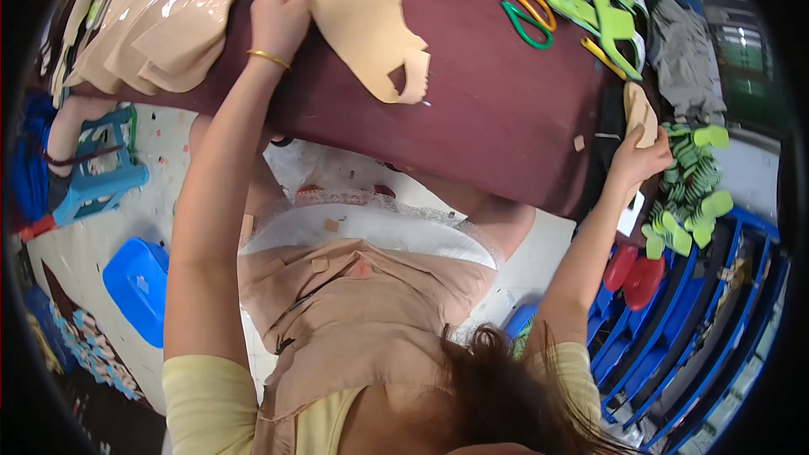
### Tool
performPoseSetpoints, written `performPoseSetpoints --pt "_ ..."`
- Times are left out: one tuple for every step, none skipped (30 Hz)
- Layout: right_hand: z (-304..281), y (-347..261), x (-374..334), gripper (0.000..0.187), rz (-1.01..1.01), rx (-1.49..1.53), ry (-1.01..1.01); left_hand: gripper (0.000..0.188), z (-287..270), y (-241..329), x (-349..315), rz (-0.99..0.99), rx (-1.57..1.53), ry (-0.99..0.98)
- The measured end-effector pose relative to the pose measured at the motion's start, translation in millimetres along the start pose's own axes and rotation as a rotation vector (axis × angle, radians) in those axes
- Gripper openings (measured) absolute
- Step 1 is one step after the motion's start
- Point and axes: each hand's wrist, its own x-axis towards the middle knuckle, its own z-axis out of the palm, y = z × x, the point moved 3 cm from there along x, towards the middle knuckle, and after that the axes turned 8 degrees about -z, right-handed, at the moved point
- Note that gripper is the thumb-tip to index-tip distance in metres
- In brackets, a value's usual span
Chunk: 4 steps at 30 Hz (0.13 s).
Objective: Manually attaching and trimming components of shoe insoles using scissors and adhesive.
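My left hand [281, 7] rests on the dark maroon table [497, 109], fingers pressing the edge of a large tan cut-out leather piece [364, 21]. A gold bangle sits on that wrist. Left of the hand lies a fanned stack of glossy beige shoe-shaped pieces [164, 29] with green tags. My right hand [638, 154] reaches to the table's right edge and grips a small tan leather piece [640, 112] that stands upright there.
Scissors with orange and green handles [522, 10] lie at the table's far side. Green plastic pieces [611, 13] pile behind them, and more green pieces [691, 194] stack beside blue racks [691, 312]. A blue stool [101, 177] and blue bin [139, 286] stand on the floor at left.
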Motion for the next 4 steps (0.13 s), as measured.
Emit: performPoseSetpoints --pt "-3 -32 2 0.036 0.029 0.061 0.042 0.021 -2 2 -2 0.019 0.1 0.033" --pt "7 -65 -1 0.039 0.109 0.452 0.053 0.023 1 6 -4 0.019 0.029 0.058" --pt "13 -115 -5 0.041 0.236 0.832 -0.229 0.021 -2 6 -7 0.021 0.084 0.067" --pt "-4 -177 -4 0.039 -0.125 0.74 -0.423 0.02 -3 6 -8 0.027 0.135 0.071"
